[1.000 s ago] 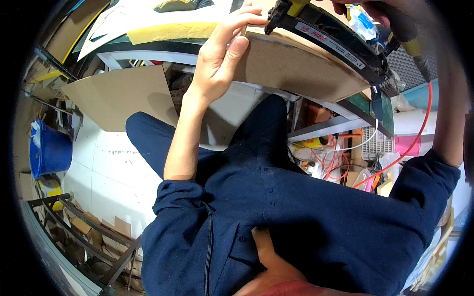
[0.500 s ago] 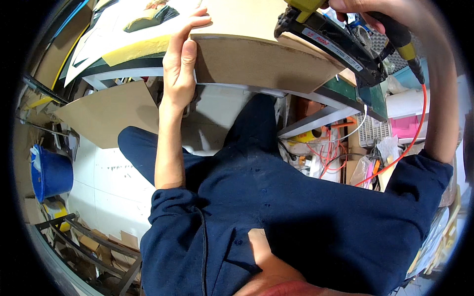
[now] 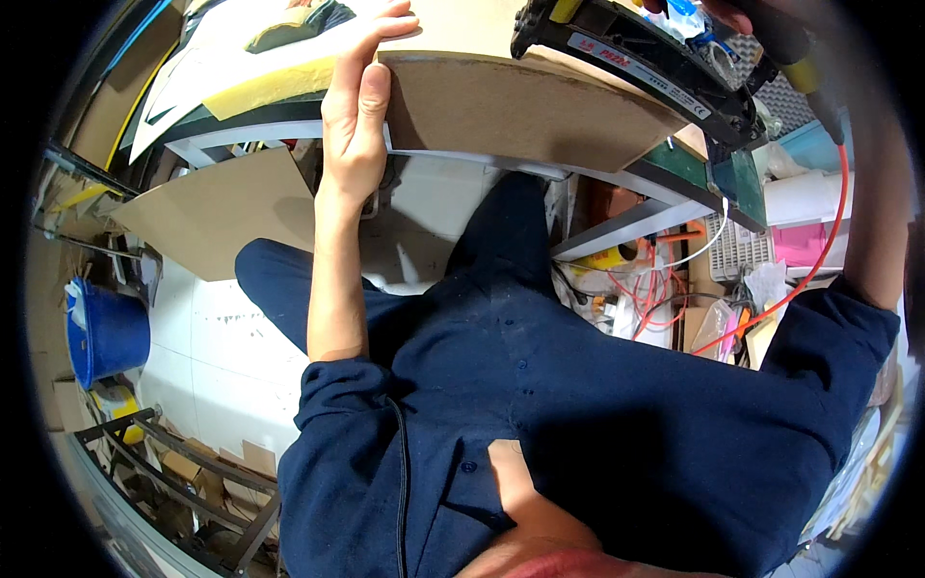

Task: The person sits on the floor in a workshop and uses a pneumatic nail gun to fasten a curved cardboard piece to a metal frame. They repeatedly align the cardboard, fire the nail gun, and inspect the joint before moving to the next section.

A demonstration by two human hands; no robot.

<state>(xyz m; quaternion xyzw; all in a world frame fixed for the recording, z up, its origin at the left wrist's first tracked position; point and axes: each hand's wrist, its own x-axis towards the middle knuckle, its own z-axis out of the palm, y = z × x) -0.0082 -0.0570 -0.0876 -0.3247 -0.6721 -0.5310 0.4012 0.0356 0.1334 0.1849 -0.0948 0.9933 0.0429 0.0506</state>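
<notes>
My left hand [image 3: 356, 135] grips the left end of a brown fibreboard strip [image 3: 520, 111] standing on edge along the workbench front. Its fingers bend over the top, and the thumb points up beside the end. Partly cut off at the top right, my right hand [image 3: 732, 13] is closed round the handle of a black and yellow air nailer [image 3: 636, 69]. The nailer's nose is above the strip's top edge, over a pale board [image 3: 462, 24] lying flat behind it; whether it touches cannot be seen. A red air hose [image 3: 836, 222] runs down from the handle.
A loose brown panel [image 3: 226, 217] leans under the bench at left, close to my knee. A blue bucket [image 3: 108, 332] stands on the floor. Yellow foam [image 3: 265, 87] lies on the bench's left end. Tangled cables and hoses [image 3: 655, 299] fill the space at right.
The nailer has moved left and slightly farther away, with my right hand now more out of view. My left hand keeps its hold on the strip's end.
</notes>
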